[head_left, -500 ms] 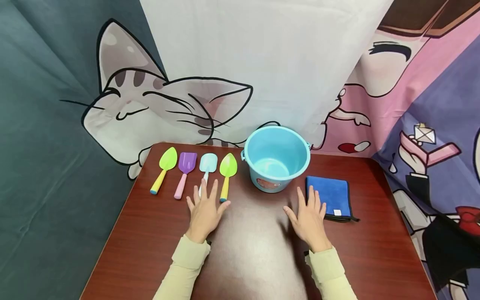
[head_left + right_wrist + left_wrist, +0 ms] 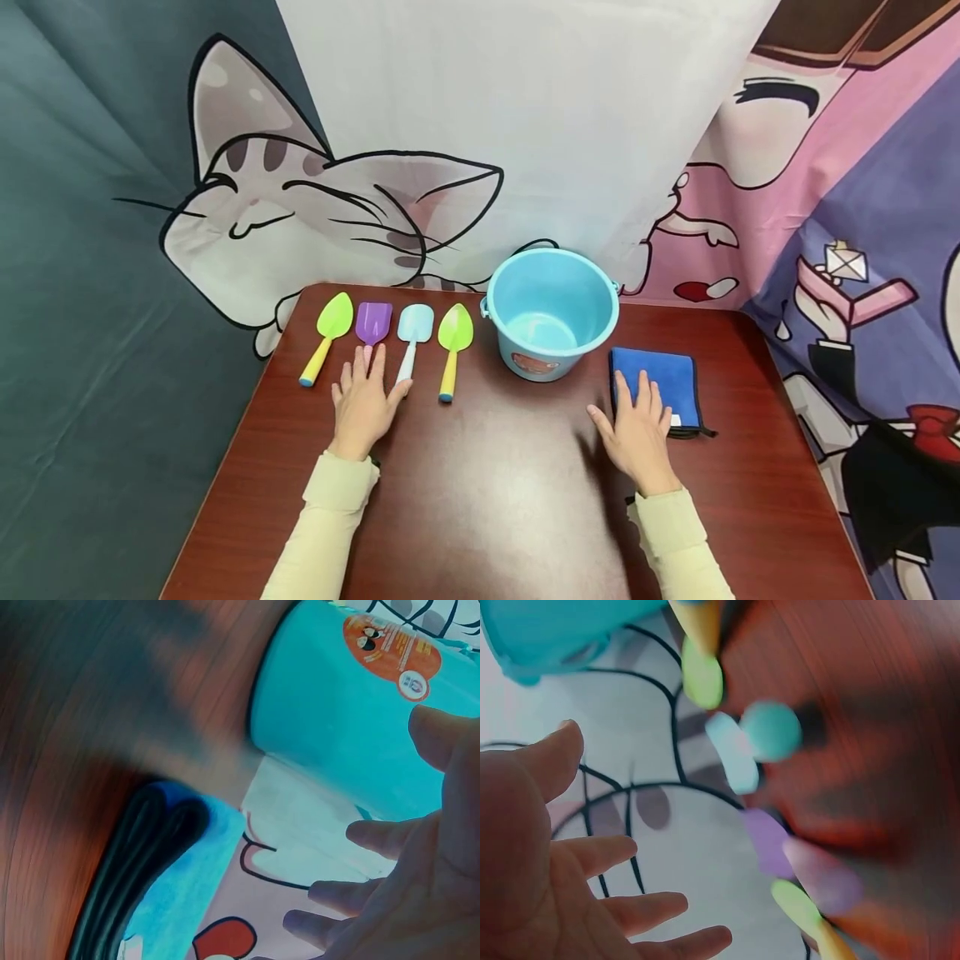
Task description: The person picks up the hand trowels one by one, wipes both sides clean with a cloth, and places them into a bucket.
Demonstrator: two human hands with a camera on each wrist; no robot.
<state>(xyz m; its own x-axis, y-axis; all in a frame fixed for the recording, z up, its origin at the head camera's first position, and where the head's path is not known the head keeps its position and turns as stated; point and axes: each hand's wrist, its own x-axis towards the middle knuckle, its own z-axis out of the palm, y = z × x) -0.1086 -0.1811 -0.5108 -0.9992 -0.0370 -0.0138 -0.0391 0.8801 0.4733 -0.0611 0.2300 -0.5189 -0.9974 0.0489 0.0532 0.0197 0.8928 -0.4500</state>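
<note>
My left hand [image 2: 363, 415] hovers with fingers spread over the handle end of a purple toy shovel [image 2: 373, 322]. Its thumb overlaps the handle of a light blue shovel [image 2: 416, 323] in the head view. Green trowels with yellow handles lie on either side, the left one [image 2: 335, 315] and the right one [image 2: 455, 328]. My right hand [image 2: 639, 435], fingers apart and holding nothing, is over the near left part of a folded blue cloth [image 2: 667, 373] with black edging. In the right wrist view that hand's fingers overlap the light blue bucket [image 2: 337, 705].
The bucket [image 2: 555, 287] stands upright at the back of the brown wooden table [image 2: 495, 500], between the right trowel and the cloth. A printed cartoon curtain [image 2: 585, 108] hangs right behind the table's far edge.
My left hand has moved left, from the light blue shovel to the purple one. My right hand has shifted slightly right, further over the blue cloth. The tools and bucket stay put.
</note>
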